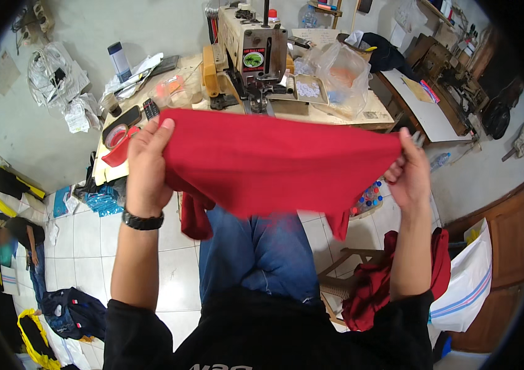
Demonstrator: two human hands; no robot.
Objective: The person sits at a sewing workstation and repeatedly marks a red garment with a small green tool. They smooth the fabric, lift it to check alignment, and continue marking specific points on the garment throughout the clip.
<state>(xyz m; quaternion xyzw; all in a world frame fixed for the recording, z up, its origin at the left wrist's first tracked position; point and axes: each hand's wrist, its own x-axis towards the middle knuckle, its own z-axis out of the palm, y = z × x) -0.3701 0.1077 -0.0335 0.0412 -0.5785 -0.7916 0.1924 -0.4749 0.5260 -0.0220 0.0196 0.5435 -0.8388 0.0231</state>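
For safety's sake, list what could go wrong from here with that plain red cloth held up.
The plain red cloth might slip if the left hand or right hand loosens. Swung forward, it could snag the shallow beige tray and spill its small white pieces. The left hand might bump the round tape roll beside it in view.

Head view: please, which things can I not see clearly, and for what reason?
All in the head view:
Broad red cloth: lower edge blurred, apparently by motion.
Bare left hand: some fingertips hidden behind the cloth.
Beige metal sewing machine: base partly hidden by the cloth; its dark upright rod cut off by the upper edge.
White pieces: too small to identify.
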